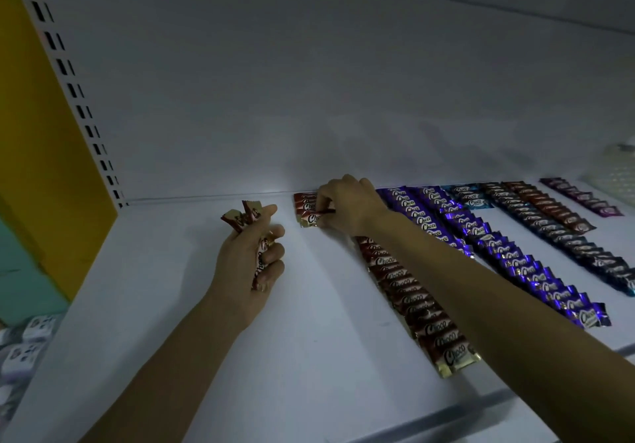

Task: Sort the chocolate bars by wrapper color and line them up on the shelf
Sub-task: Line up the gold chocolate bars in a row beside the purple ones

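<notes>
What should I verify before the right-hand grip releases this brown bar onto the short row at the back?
1. Right-hand grip pinches the brown foil-wrapped chocolate bar: ok.
2. Its colour matches the short brown row at the back wall: ok.
3. Bar lies square to that row: cannot tell, fingers cover it.
4. Left-hand grip holds spare brown bars: ok.
5. Bare white metal shelf in front for more: ok.

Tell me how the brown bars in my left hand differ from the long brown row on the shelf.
The handful is gripped in the left hand, off the shelf; the brown row lies flat on it. The handful is a few bars fanned at different angles; the row is many, overlapped in one line. Both have brown wrappers lettered Choco.
</notes>
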